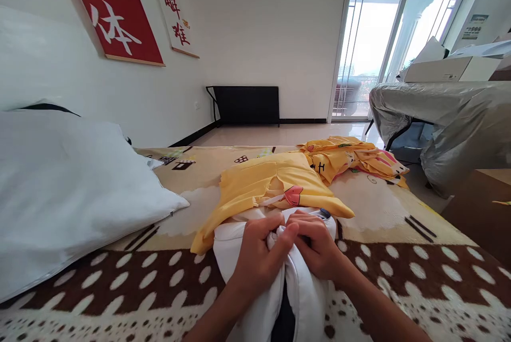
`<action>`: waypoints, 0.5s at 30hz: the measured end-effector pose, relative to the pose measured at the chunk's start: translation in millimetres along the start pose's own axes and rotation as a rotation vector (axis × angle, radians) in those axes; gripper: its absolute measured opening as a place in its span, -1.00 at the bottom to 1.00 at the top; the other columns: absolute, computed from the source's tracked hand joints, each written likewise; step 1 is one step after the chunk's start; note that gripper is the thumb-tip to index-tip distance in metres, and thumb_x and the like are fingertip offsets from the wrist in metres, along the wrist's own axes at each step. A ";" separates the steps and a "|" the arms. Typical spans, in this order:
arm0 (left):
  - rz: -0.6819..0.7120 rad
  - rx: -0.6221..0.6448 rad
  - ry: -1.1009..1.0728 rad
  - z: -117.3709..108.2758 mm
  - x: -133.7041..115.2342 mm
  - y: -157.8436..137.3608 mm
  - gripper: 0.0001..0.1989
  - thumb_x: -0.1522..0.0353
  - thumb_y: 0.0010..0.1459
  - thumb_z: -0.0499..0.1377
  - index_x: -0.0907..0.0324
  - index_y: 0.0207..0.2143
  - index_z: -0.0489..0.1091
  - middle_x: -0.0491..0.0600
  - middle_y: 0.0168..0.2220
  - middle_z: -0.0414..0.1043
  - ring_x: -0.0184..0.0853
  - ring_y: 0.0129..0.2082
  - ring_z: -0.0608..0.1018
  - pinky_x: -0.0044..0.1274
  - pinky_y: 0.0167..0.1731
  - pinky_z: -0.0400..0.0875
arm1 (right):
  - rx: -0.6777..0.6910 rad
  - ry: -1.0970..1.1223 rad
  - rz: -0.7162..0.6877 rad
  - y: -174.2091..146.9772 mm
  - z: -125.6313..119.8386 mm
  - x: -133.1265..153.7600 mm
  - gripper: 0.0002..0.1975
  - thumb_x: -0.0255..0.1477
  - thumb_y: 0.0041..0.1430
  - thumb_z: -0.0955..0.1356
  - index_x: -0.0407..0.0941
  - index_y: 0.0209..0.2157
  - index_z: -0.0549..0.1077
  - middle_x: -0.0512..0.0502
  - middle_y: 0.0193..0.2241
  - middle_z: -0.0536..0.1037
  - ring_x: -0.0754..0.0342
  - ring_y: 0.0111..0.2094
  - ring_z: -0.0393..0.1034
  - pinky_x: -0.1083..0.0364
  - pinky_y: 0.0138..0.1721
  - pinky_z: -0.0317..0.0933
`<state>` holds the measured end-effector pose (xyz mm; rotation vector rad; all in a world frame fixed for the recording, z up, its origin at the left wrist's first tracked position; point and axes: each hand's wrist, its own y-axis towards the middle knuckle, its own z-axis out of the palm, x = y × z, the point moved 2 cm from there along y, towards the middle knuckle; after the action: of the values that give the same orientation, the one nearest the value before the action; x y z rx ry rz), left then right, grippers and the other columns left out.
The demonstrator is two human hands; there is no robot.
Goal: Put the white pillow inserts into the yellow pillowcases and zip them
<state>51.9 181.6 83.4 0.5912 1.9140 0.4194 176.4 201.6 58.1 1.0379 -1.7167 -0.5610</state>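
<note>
A soft white pillow (pixel 305 294) lies bunched up in front of me, with a dark strip showing between its folds. My left hand (pixel 261 249) is closed around a gathered part of its fabric. Right beside it, my right hand (pixel 313 241) pinches the same bunched fabric, so the two hands nearly touch. Just beyond my fingers, a yellow pillowcase (pixel 259 174) with a red printed shape spreads over the pillow's far end. Its near edge is open and rumpled. How far the pillow reaches inside is hidden.
A large white pillow (pixel 80 188) lies at left on the patterned blanket (pixel 383 214). Crumpled yellow fabric (pixel 351 158) lies behind the pillowcase. At right stand a plastic-covered table (pixel 451 102) with boxes and a brown cardboard box (pixel 479 209). A black panel (pixel 247 104) leans by the wall.
</note>
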 end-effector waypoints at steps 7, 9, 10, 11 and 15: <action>-0.044 -0.148 -0.030 -11.0 5.7 6.5 -0.63 0.27 0.18 -0.01 0.17 -0.65 0.02 -0.19 -0.65 -0.04 -0.48 -0.60 0.09 -0.57 -0.57 0.01 | -0.237 -0.434 -0.254 -7.0 -12.4 48.0 -0.88 -0.46 0.22 0.23 -0.09 -0.22 0.36 -0.11 -0.19 0.44 0.05 -0.17 0.30 -0.01 -0.11 0.19; -0.096 -0.187 -0.053 -17.5 11.5 10.4 -0.64 0.26 0.17 0.01 0.17 -0.65 0.05 -0.19 -0.64 -0.04 -0.48 -0.59 0.08 -0.57 -0.57 0.00 | -0.072 -0.513 -0.433 -13.9 0.0 67.5 -0.87 -0.46 0.23 0.24 -0.07 -0.39 0.36 0.03 -0.35 0.48 0.15 -0.25 0.32 0.08 -0.12 0.18; -0.121 -0.204 -0.077 -21.4 14.8 12.4 -0.64 0.26 0.16 0.02 0.17 -0.65 0.05 -0.19 -0.64 -0.05 -0.48 -0.59 0.07 -0.56 -0.58 -0.01 | -0.003 -0.564 -0.501 -17.5 7.7 74.6 -0.82 -0.47 0.23 0.25 -0.07 -0.47 0.34 0.07 -0.42 0.48 0.17 -0.27 0.32 0.12 -0.14 0.18; -0.143 -0.223 -0.105 -25.7 18.1 14.4 -0.64 0.26 0.15 0.03 0.17 -0.66 0.04 -0.20 -0.64 -0.07 -0.48 -0.59 0.05 -0.56 -0.58 -0.02 | 0.035 -0.629 -0.548 -20.8 15.0 79.7 -0.78 -0.49 0.22 0.25 -0.07 -0.52 0.33 0.08 -0.47 0.48 0.17 -0.27 0.32 0.14 -0.15 0.18; -0.210 -0.292 -0.219 -41.9 28.1 20.1 -0.62 0.24 0.10 0.07 0.17 -0.67 0.02 -0.21 -0.65 -0.10 -0.49 -0.61 0.01 -0.56 -0.59 -0.05 | 0.062 -0.871 -0.588 -27.6 34.0 82.9 -0.84 -0.51 0.18 0.27 -0.09 -0.48 0.37 0.01 -0.39 0.52 0.08 -0.15 0.33 0.11 -0.16 0.18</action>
<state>8.3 213.2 89.8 0.2307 1.6466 0.4682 145.6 113.4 67.0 1.4795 -2.1489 -1.5118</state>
